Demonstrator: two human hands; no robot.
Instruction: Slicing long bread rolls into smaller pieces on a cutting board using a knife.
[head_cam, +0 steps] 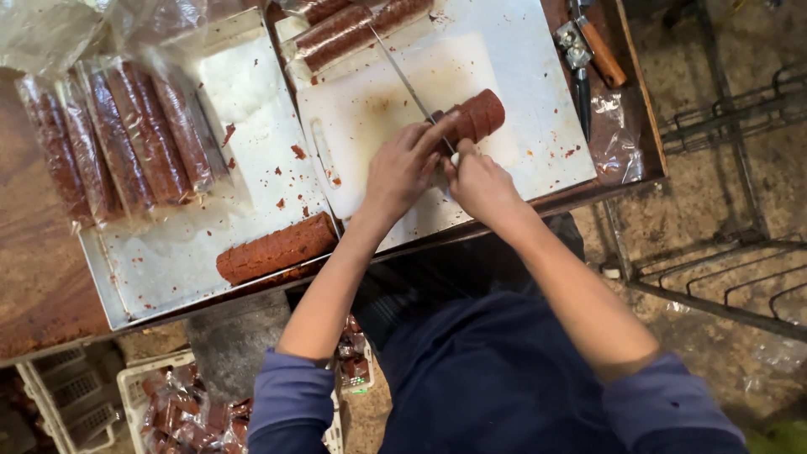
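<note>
A short red-brown roll [475, 118] lies on the white cutting board [504, 59], near the board's front edge. Its long axis runs diagonally, the free end pointing up and to the right, the near end toward the hands. Shallow cross grooves mark it into slices.

The left hand [403, 164] rests on the roll's near end, fingers pressed down over it. The right hand [479, 185] sits just beside it, closed around the handle of a knife [408, 80]; the handle itself is hidden in the fist. The thin blade runs up and to the left from the hands, crossing the board at a slant and passing the roll's near end.

At the board's far edge lie two longer rolls in clear wrap [353, 29], pointing the same diagonal way. Left of the board, on a metal tray [168, 261], a bare roll [277, 248] lies near the front edge, tilted up to the right. Farther left, a row of wrapped rolls [118, 139] lies side by side in clear plastic, long axes running away from the person. Crumbs dot the tray and board.

A tool with a wooden handle [601, 50] lies at the table's right end. Below the table stands a white crate [139, 382] of small wrapped pieces.
</note>
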